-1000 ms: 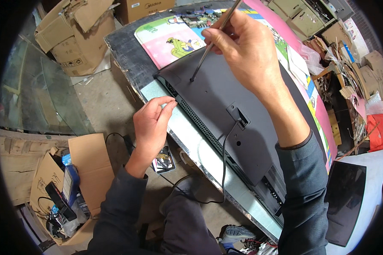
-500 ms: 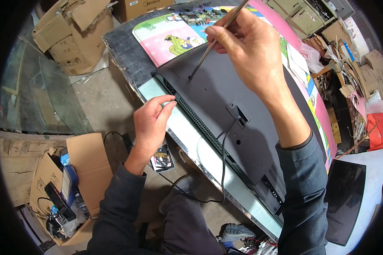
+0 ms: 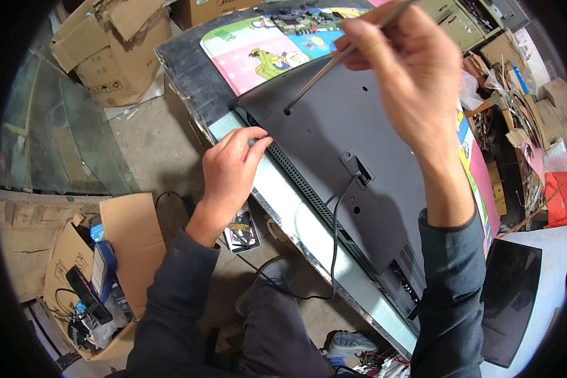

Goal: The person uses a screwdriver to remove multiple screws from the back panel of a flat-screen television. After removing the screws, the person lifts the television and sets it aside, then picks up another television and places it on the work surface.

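Two bare hands at a dark display housing [image 3: 324, 145], which lies back upward on the desk [image 3: 189, 69], its vented edge toward the person. The screwdriver [image 3: 324, 79] is only partly shown: the upper edge of the view cuts off its top end, and the fingers cover part of its length. Its tip meets a dark hole in the housing; whether it is seated there cannot be told. The right hand [image 3: 416, 79] is blurred, and the right forearm covers part of the housing. Anything between the left fingertips is too small to make out.

Counted: one screwdriver; one black cable [image 3: 334, 252], running from a recess in the housing; one bare circuit board [image 3: 305, 24] at the far side; one small tray [image 3: 257, 242] of parts, partly hidden beside the left wrist.

The right hand, raised above the housing, grips the screwdriver between thumb and curled fingers, its shaft slanting down to the left. The left hand [image 3: 227, 170] is half closed, thumb and forefinger nearly meeting at the vented edge; contact there is uncertain.
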